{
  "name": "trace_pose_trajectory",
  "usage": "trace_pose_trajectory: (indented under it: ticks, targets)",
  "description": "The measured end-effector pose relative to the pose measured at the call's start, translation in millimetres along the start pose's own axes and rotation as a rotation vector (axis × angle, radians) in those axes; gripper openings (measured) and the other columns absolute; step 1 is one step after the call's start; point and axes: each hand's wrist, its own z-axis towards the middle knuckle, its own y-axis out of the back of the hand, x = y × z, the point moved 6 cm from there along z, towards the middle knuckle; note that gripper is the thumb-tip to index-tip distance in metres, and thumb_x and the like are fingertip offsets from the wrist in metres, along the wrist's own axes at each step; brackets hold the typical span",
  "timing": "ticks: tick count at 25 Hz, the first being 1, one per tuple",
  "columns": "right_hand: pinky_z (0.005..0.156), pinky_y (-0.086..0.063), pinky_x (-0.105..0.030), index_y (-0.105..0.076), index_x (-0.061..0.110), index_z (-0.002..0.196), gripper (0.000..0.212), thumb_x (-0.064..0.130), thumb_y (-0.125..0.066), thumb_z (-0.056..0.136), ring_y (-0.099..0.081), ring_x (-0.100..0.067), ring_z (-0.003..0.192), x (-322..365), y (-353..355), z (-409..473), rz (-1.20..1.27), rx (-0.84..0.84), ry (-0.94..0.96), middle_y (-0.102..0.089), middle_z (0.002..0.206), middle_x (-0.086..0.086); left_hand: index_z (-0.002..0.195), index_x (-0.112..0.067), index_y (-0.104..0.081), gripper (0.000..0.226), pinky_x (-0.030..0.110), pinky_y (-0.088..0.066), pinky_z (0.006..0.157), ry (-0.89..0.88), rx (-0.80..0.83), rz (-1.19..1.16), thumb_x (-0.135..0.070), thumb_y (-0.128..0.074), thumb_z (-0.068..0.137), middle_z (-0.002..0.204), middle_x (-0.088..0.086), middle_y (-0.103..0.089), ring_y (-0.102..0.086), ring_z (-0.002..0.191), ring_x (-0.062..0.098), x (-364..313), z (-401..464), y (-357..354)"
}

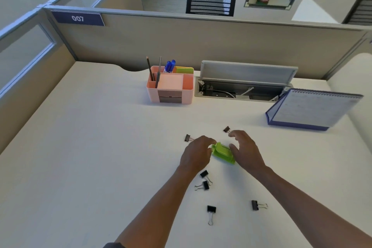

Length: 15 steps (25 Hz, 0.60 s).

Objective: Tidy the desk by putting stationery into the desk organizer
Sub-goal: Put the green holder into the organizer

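Observation:
A small green plastic box [222, 152] lies on the white desk [100, 147] between my hands. My left hand [196, 154] has its curled fingers on the box's left end. My right hand [245, 149] hovers over the box's right side with fingers bent, thumb beside it. Several black binder clips lie around: one [187, 138] left of my left hand, one [227, 129] by my right fingertips, two [205, 180] under my left wrist, one [211, 212] nearer me, one [256, 205] to the right. The pink desk organizer [170, 86] stands at the back, holding pencils, blue pens and sticky notes.
An open cable tray [241, 86] with a raised lid is set into the desk right of the organizer. A standing spiral desk calendar [310, 108] is at the right. Beige partition walls [201, 42] bound the desk at the back and left.

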Motion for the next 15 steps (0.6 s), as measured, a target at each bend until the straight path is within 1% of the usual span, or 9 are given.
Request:
trace_pose_trajectory:
  ticks: [2, 4, 7, 10, 15]
  targets:
    - [0.088, -0.041, -0.026, -0.060, 0.013, 0.116, 0.036, 0.002, -0.064, 0.082, -0.058, -0.021, 0.106, -10.6, -0.2, -14.0, -0.003, 0.029, -0.017, -0.059, 0.118, -0.002, 0.126, -0.025, -0.060, 0.038, 0.035, -0.044, 0.099, -0.055, 0.014, 0.031, -0.012, -0.057, 0.090, 0.131, -0.006, -0.057, -0.052, 0.119, 0.015, -11.1, -0.6, -11.0]
    - [0.088, -0.043, -0.027, -0.059, 0.013, 0.118, 0.035, 0.005, -0.064, 0.084, -0.059, -0.021, 0.107, -18.1, 0.6, -23.2, -0.009, 0.056, -0.033, -0.059, 0.119, -0.002, 0.128, -0.024, -0.059, 0.041, 0.035, -0.042, 0.099, -0.098, 0.049, 0.127, -0.010, -0.056, 0.090, 0.139, -0.003, -0.051, -0.049, 0.122, 0.019, -18.9, 2.1, -20.6]
    - [0.089, -0.047, -0.031, -0.058, 0.013, 0.122, 0.035, 0.010, -0.064, 0.087, -0.060, -0.021, 0.108, -28.0, 1.0, -30.7, -0.001, 0.091, -0.081, -0.059, 0.122, -0.002, 0.125, -0.023, -0.062, 0.038, 0.038, -0.043, 0.097, -0.105, 0.066, 0.203, -0.012, -0.058, 0.088, 0.141, -0.001, -0.050, -0.051, 0.119, 0.024, -22.6, 8.7, -28.0]
    - [0.090, -0.050, -0.037, -0.055, 0.014, 0.126, 0.038, 0.011, -0.061, 0.089, -0.061, -0.022, 0.107, -33.2, -3.4, -37.6, 0.030, 0.122, -0.131, -0.058, 0.125, -0.003, 0.124, -0.024, -0.062, 0.037, 0.039, -0.043, 0.096, -0.085, 0.086, 0.248, -0.013, -0.058, 0.089, 0.142, -0.002, -0.049, -0.052, 0.118, 0.024, -24.4, 12.6, -32.8]
    - [0.081, -0.049, -0.034, -0.054, 0.019, 0.121, 0.036, 0.012, -0.060, 0.086, -0.060, -0.021, 0.097, -35.0, -10.7, -47.9, 0.069, 0.148, -0.137, -0.060, 0.113, 0.002, 0.130, -0.026, -0.056, 0.040, 0.038, -0.041, 0.095, -0.112, 0.199, 0.379, -0.012, -0.053, 0.093, 0.148, -0.004, -0.041, -0.048, 0.121, 0.024, -27.5, 19.5, -41.1]
